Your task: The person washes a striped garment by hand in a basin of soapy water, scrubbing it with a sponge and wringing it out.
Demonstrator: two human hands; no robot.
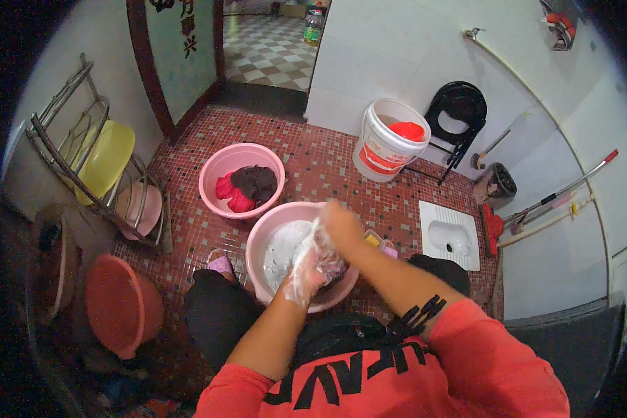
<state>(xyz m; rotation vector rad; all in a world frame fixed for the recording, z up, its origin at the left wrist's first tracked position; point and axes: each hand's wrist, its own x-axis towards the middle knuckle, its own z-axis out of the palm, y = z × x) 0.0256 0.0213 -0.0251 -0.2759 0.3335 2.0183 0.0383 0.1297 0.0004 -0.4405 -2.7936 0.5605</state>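
Observation:
A pink plastic basin (255, 261) of foamy water (285, 243) stands on the floor between my knees. Over it, my left hand (309, 274), coated in white suds, grips a lathered cloth (328, 258). Slightly blurred, my right hand (340, 227) is closed on the upper part of the same cloth. Foam and fingers hide much of the cloth, so what kind of garment it is cannot be told. Beyond this basin, a second pink basin (209, 190) holds a red cloth (235, 194) and a dark cloth (255, 183).
A white bucket (368, 138) with a red dipper (408, 130) stands by the wall, beside a black folding toilet chair (457, 112). At right are a squat toilet (449, 235) and a red floor squeegee (492, 230). Left are a metal rack (91, 151) and an orange-red tub (120, 303).

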